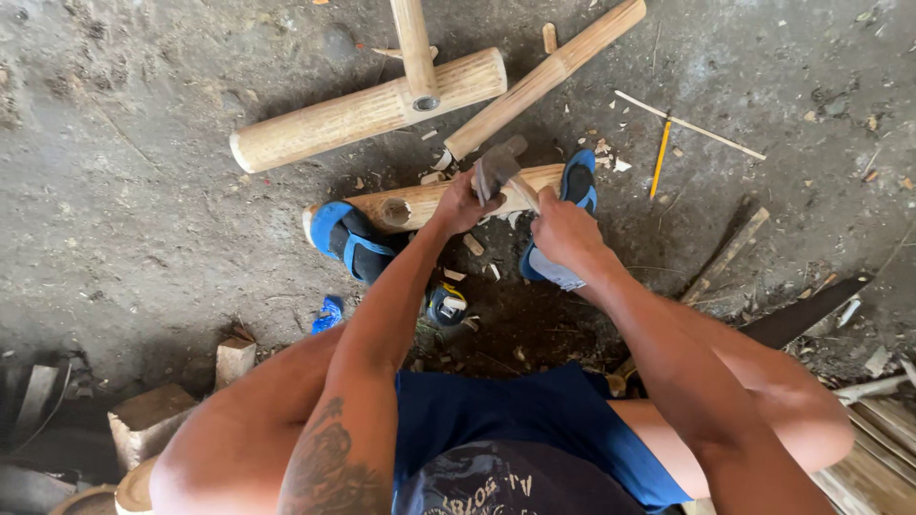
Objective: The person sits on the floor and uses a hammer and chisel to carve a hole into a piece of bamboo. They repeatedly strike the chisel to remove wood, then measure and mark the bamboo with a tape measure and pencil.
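My right hand (565, 229) is closed around the wooden handle of a hammer (499, 164). Its metal head is just above my left hand (462, 204). My left hand is a fist around a short tool that stands on a pale wooden pole (420, 203); the fingers hide most of the tool. The pole lies crosswise on the dirt floor. My two feet in blue sandals (349, 240) (578, 181) rest on or against it. Wood chips lie around the spot where the tool meets the pole.
Beyond the pole lies a frame of thicker joined poles (367, 110) with another pole (546, 74) slanting off. A yellow pencil (660, 157) and thin stick (689, 125) lie right. A tape measure (447, 305) sits between my feet; a saw blade (800, 317) right; wood blocks (153, 416) lower left.
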